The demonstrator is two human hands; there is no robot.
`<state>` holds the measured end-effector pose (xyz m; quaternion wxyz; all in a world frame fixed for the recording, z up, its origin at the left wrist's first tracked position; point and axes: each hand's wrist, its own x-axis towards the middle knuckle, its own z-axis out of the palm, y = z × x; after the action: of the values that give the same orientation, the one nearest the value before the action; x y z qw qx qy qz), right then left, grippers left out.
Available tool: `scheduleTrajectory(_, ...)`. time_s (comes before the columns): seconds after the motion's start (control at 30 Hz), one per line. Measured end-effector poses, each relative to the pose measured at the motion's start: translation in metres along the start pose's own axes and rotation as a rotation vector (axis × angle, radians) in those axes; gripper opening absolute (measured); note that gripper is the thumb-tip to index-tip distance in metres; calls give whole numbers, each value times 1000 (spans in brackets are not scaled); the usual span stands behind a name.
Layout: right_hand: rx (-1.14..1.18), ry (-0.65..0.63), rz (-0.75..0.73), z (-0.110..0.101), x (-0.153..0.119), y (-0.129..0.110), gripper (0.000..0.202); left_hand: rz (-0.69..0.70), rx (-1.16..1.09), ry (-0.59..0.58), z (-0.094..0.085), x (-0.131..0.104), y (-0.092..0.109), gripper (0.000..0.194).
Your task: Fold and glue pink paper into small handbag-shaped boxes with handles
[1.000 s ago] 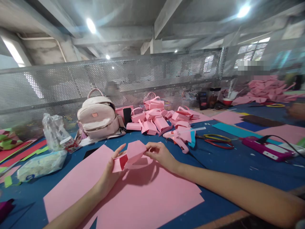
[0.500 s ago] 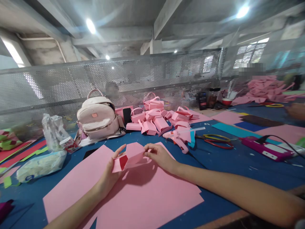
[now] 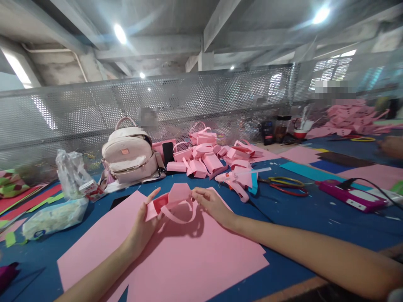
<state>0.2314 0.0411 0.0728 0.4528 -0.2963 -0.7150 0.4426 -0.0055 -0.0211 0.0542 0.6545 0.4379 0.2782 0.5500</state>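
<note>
Between my two hands is a small pink paper basket [image 3: 180,193] with a looped strip handle, held above the pink sheets [image 3: 195,260]. My left hand [image 3: 146,220] grips its left end, with the thumb up along the side. My right hand [image 3: 210,205] pinches the right edge near the handle's end. The basket is tilted, its darker pink inside partly showing and the handle hanging toward me. A pink glue gun [image 3: 234,182] lies beyond my right hand, beside red- and yellow-handled scissors [image 3: 288,184].
A pile of pink paper baskets [image 3: 204,153] lies at the back, right of a cream backpack [image 3: 129,153]. Plastic bags [image 3: 55,220] are on the left. A magenta device [image 3: 352,197] with a cord sits to the right. A person's blurred hand [image 3: 392,147] shows at the far right.
The basket has turned in my hands, so its strip handle now shows hanging toward me. My left hand has shifted slightly left; both hands keep hold.
</note>
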Motion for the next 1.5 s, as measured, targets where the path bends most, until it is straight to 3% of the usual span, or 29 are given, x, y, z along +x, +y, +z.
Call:
scheduleTrajectory(0.1,-26,14,-40,-3,1,0,42,219,350,66,0,-1,5,80)
scheduleTrajectory(0.27,-79,11,-96,-8,4,-1,46,544,999,-52,3,-11,9,102)
scheduleTrajectory(0.4,-128,37,-138,-9,4,-1,33,672,1270,-169,9,-17,9,112)
scheduleTrajectory(0.67,-234,38,-178,-10,5,-5,2,629,1222,-199,10,-21,6,108)
scheduleTrajectory(0.87,-266,-22,-209,-7,2,-2,11,582,1114,-183,13,-23,6,102)
scheduleTrajectory(1.17,-285,-63,-173,-5,1,1,15,534,1041,-159,13,-26,4,107)
scheduleTrajectory(1.33,-284,-96,-156,-2,0,1,27,551,1008,-144,12,-25,2,107)
scheduleTrajectory(1.5,-253,-98,-124,0,-1,2,14,558,923,-110,12,-21,0,107)
